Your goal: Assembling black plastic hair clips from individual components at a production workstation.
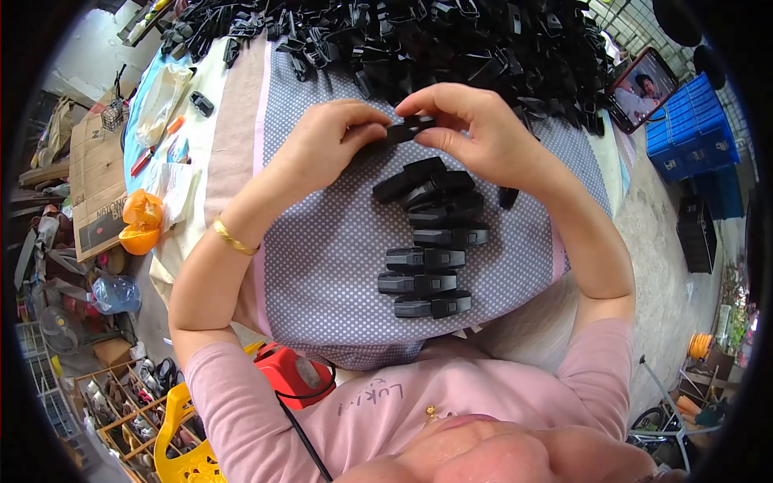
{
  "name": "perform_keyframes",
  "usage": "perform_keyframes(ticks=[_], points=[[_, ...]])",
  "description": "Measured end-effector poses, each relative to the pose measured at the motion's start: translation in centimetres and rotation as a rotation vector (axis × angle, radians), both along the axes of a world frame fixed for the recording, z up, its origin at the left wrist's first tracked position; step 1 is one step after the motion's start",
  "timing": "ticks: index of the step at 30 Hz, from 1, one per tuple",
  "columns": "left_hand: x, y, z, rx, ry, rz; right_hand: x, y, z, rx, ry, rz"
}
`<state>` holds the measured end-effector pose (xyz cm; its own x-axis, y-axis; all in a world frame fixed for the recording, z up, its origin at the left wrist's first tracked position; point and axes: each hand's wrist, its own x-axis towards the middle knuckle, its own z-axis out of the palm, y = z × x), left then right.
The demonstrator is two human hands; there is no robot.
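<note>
Upper centre of the frame, I see a small black plastic piece, its left end pinched by the left hand, its right end by the right hand. It looks light, stiff, maybe slick; I'd grip the ends. Below, similar pieces line the patterned cloth; along the top, a dark heap sprawls.

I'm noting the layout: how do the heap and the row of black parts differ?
The heap is jumbled; the row is lined up roughly side by side. The heap is wide and farther off; the row is narrow and nearer. Both are black.
</note>
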<state>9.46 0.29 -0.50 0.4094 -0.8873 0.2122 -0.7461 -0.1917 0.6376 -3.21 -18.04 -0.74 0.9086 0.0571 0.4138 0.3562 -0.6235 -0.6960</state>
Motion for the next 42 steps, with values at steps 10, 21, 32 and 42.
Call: perform_keyframes(ticks=[10,21,32,42], points=[[-0.1,2.1,0.8,0.138,-0.053,0.055,0.7,0.7,-1.3,0.221,0.171,-0.083],[-0.8,1.6,-0.1,0.03,0.051,0.128,-0.3,-0.2,-0.2,-0.438,-0.067,-0.143],[-0.9,0.7,-0.3,-0.004,0.047,0.023,0.2,0.3,0.0,-0.484,-0.064,-0.044],[-1.6,0.4,0.5,0.077,0.044,0.061,-0.7,-0.1,0.6,-0.531,-0.023,-0.06]])
